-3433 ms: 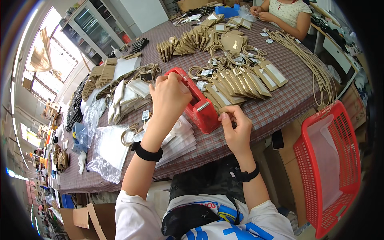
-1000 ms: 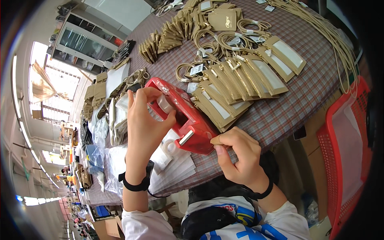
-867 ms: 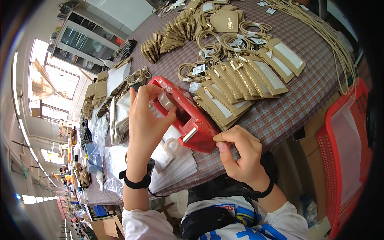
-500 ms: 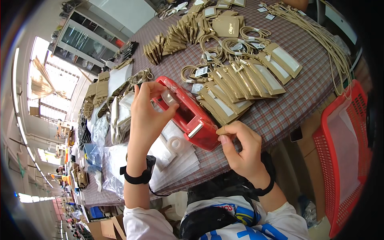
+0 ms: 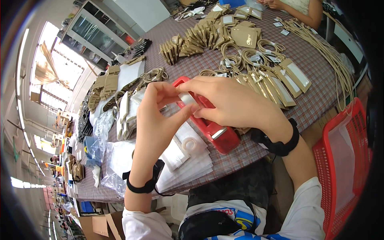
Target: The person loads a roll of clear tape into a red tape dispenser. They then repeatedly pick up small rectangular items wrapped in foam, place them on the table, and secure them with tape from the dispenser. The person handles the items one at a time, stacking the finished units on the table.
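Note:
A red tape dispenser stands at the near edge of the checked tablecloth. Over it, a roll of clear tape is pinched between both hands. My left hand grips the roll from the left, thumb at its lower side and fingers curled over the top. From the right, my right hand closes thumb and fingers at the roll's other side; its fingertips are partly hidden. Another tape roll lies on white sheets beside the dispenser. Tan card holders with cords lie partly behind my right hand.
Rows of tan pouches stand farther back. Long tan cords hang over the table's right edge above a red basket. Clear plastic bags and stacked pieces lie left. Another person's arm rests at the far right.
My right hand has moved from the card holders, up and left, to the tape roll. A small tan piece it pinched is no longer visible. My left hand stays at the roll.

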The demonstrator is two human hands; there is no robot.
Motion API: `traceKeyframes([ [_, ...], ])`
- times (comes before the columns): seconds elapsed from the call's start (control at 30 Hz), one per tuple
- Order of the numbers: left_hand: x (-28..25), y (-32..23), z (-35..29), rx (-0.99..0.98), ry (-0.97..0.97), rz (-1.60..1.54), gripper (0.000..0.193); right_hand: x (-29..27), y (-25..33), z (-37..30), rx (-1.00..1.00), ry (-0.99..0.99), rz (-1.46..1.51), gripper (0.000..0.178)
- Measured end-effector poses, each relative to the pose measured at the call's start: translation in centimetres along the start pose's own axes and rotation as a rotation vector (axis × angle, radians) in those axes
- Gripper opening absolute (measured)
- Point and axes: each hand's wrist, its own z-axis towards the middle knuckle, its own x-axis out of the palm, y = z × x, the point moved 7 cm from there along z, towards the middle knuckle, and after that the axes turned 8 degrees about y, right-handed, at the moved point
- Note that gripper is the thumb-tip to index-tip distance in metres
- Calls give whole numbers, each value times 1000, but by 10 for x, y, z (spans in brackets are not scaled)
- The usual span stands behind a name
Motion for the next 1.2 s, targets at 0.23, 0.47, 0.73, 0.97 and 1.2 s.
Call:
traceKeyframes([
  [0.23,-17,6,-22,-77,-2,-294,41,-8,3,10,31,19,304,55],
  [0.47,40,9,-3,318,317,601,17,-30,-62,2,-70,-290,823,67],
  [0.73,74,14,3,228,579,867,34,-28,-76,-7,11,-330,844,70],
  [0.97,73,13,3,256,597,851,28,-29,-80,-11,55,-289,816,72],
  [1.2,71,9,3,217,708,786,29,-29,-80,-12,57,-340,835,71],
])
